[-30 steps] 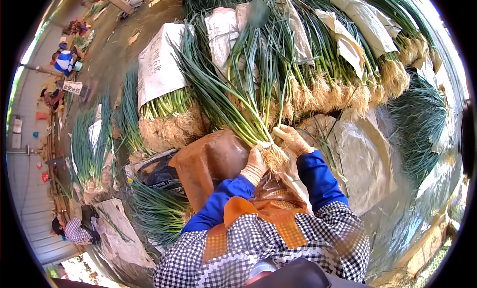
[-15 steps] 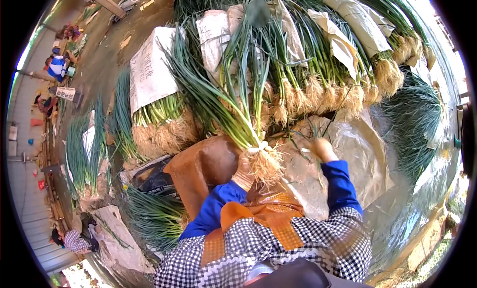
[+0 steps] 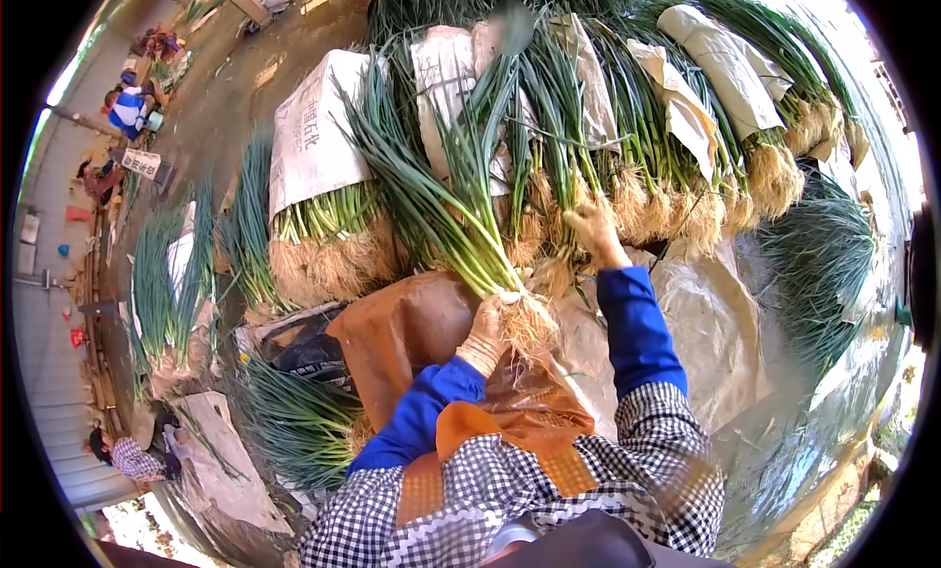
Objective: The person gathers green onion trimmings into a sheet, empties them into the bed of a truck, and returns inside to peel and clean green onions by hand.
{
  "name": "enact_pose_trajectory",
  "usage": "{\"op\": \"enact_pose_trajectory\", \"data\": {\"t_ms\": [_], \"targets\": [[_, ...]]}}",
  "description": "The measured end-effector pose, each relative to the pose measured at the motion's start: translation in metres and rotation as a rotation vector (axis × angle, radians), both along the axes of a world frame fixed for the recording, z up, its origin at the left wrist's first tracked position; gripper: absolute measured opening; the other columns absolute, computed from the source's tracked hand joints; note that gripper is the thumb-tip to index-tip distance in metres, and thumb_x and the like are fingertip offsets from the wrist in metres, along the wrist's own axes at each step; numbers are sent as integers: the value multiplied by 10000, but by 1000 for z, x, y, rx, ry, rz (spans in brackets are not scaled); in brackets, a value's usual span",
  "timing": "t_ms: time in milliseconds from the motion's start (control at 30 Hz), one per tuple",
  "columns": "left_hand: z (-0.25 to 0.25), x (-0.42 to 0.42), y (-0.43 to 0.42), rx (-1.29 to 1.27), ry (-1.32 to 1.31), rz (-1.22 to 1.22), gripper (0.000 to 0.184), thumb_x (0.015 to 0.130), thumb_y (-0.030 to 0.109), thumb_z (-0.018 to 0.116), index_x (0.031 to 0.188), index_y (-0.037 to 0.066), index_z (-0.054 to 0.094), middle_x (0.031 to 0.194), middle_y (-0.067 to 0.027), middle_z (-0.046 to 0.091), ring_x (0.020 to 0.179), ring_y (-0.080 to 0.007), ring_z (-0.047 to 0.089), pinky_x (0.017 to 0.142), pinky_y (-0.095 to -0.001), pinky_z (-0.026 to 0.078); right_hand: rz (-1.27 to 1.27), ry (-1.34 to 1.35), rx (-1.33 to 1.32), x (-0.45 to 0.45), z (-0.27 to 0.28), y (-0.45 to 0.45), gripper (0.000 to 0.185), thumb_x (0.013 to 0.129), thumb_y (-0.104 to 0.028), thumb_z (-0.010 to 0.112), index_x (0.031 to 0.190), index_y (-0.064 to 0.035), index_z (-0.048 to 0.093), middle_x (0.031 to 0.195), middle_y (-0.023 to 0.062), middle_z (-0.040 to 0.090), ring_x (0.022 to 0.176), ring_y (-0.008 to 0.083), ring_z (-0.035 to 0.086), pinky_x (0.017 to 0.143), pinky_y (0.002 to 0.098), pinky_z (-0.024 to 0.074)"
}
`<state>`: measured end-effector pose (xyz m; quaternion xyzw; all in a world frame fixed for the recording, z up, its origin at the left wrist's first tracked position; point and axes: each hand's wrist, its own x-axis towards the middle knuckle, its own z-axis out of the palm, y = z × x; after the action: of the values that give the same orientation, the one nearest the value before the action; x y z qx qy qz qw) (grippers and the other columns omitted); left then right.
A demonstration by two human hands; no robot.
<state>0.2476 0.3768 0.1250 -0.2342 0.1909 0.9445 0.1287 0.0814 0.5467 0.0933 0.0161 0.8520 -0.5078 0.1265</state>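
Observation:
My left hand (image 3: 483,335) is wrapped round a bunch of green onions (image 3: 470,243) just above its pale roots, over my lap. The long green leaves of this bunch lean up and to the left. Beyond it, my right hand (image 3: 596,227) is closed at the lower stalks of the row of onions (image 3: 632,200), near their roots. Its fingers are small in view, and what they grip is hard to make out. A brown apron (image 3: 402,318) covers my knees.
A sack-wrapped bundle (image 3: 328,142) lies at the left of the row, another (image 3: 720,63) at the right. Loose onions (image 3: 299,421) lie by my left side, more (image 3: 818,264) at far right. A sheet (image 3: 711,323) covers ground at right. People (image 3: 142,458) sit at far left.
My right hand has moved from the held bunch, out to the right, then forward to the row. My left hand keeps hold of the bunch.

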Motion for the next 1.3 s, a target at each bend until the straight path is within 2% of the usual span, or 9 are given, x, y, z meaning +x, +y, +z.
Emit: {"op": "enact_pose_trajectory", "data": {"t_ms": [100,233,367,633,800,1000,1033,1167,1300], "targets": [[-30,9,8,7,-125,-107,360,724,10,504,1084,8,519,959,-134,597,835,-264,604,774,-389,510,30,-137,-425,57,8,-12,286,804,-240,609,929,17,598,679,22,542,638,130,489,574,302,419],[-29,18,21,65,-162,-178,193,737,48,536,919,0,573,796,-100,618,728,-209,608,695,-339,521,67,230,183,75,-20,-16,287,815,-314,553,701,-52,526,663,199,531,662,370,541,573,409,425],[-51,21,25,-22,-203,-76,193,736,49,537,917,-6,572,794,-111,616,720,-226,604,695,-345,520,120,584,714,90,-11,-18,298,803,-319,572,615,-117,460,542,72,547,518,259,563,500,366,442],[-39,20,26,64,-251,7,203,736,51,523,920,-26,563,807,-125,610,719,-245,594,699,-353,518,149,875,578,133,7,18,314,739,-226,635,567,-129,392,486,47,448,410,254,444,429,350,382],[-47,19,26,187,-220,-28,281,718,58,521,969,-65,549,859,-151,612,776,-269,597,749,-364,511,530,500,762,166,-5,69,74,757,-186,551,785,-126,583,536,29,544,461,207,551,407,344,417],[-54,17,24,68,-155,4,195,741,71,525,900,-24,585,855,-115,624,756,-221,606,750,-340,505,936,-153,965,150,-14,90,347,840,-362,461,853,-65,641,831,103,650,684,275,633,617,378,496],[-55,16,25,63,-152,16,193,742,70,524,900,-23,586,855,-116,624,755,-223,606,748,-341,506,1009,127,915,145,-24,78,385,856,-386,480,907,-37,634,822,120,651,682,225,629,610,329,493],[-32,17,21,99,-154,-12,199,744,70,531,911,-26,581,849,-115,623,757,-224,605,744,-336,509,166,-220,-341,140,-25,26,442,885,-388,450,1111,-21,546,906,95,620,797,172,575,696,291,451],[-36,20,17,47,-153,-28,208,755,56,531,944,-23,568,819,-104,617,744,-217,604,724,-319,510,36,-87,-578,128,-21,-4,325,907,-283,440,1122,-62,544,926,40,592,755,114,548,642,279,442]]}}
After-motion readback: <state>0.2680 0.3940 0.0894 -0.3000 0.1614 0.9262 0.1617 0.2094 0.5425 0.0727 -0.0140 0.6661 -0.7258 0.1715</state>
